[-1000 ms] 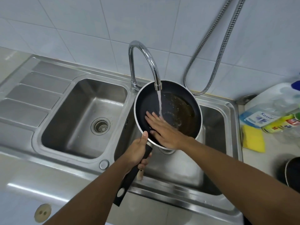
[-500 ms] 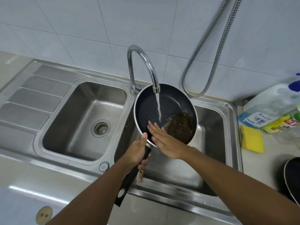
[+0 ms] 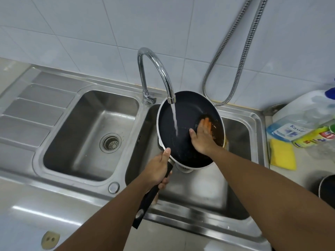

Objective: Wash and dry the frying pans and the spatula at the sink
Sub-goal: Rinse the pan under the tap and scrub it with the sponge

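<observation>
A black frying pan [image 3: 181, 113] with a pale rim is held tilted over the right sink basin [image 3: 237, 134], under the running tap [image 3: 155, 69]. My left hand [image 3: 157, 171] grips its black handle. My right hand [image 3: 203, 138] lies flat, fingers spread, inside the pan on its right side, fingertips in brown greasy water pooled there. Water streams onto the pan's middle. A second dark pan [image 3: 326, 189] shows partly at the right edge on the counter. No spatula can be seen.
The left basin [image 3: 76, 134] with its drain stands beside a ribbed draining board [image 3: 27, 113]. A yellow sponge [image 3: 282, 154], a detergent bottle [image 3: 299, 120] and a yellow-green pack sit on the right counter. A metal hose [image 3: 241, 58] hangs on the tiled wall.
My right hand has slid from the pan's lower left across to its right side. The pan has tipped further right and the brown water has gathered at that edge.
</observation>
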Motion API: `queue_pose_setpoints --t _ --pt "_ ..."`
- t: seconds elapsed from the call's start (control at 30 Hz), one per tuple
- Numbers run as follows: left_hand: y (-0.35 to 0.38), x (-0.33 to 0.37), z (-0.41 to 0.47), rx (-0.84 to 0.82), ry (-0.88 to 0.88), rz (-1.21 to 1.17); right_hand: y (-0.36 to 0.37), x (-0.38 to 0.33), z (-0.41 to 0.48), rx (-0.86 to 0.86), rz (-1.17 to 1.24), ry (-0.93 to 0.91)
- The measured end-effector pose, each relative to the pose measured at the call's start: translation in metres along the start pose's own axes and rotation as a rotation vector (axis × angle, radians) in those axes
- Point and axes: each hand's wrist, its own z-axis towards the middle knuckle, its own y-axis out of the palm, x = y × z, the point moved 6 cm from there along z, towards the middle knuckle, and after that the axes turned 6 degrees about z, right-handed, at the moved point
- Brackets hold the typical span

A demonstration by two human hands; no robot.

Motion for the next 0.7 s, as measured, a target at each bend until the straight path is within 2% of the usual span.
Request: queue_pose_setpoints --t 0.1,0.23,0.3,0.37,0.4,0.47,0.5,0.53,0.57,0.7 --pt "0.001 0.003 0.002 0.009 0.002 0.025 0.002 -0.042 0.003 -0.011 -0.044 -0.158" --pt "-0.005 0.005 0.003 0.024 0.020 0.047 0.030 -0.085 -0.028 -0.083 -0.221 -0.562" --pt "-0.006 0.008 0.002 0.016 0.028 0.037 0.034 -0.088 -0.036 -0.072 -0.260 -0.676" --pt "-0.008 0.008 -0.001 0.017 0.018 0.049 0.026 -0.084 -0.026 0.025 -0.306 -0.660" --pt "-0.009 0.007 -0.002 0.023 0.018 0.059 0.020 -0.078 -0.017 0.079 -0.270 -0.570" --pt "-0.010 0.005 -0.003 0.024 0.036 0.076 0.002 -0.059 0.003 0.176 -0.064 -0.260" --pt "-0.010 0.003 -0.004 0.023 0.047 0.080 -0.004 -0.052 0.009 0.197 0.003 -0.157" --pt "-0.010 0.003 -0.005 0.027 0.056 0.081 -0.004 -0.052 0.011 0.188 0.024 -0.135" --pt "-0.010 0.002 -0.006 0.032 0.061 0.083 -0.001 -0.058 0.009 0.168 0.008 -0.186" --pt "-0.010 0.002 -0.008 0.046 0.078 0.088 0.038 -0.094 -0.030 0.060 -0.118 -0.653"
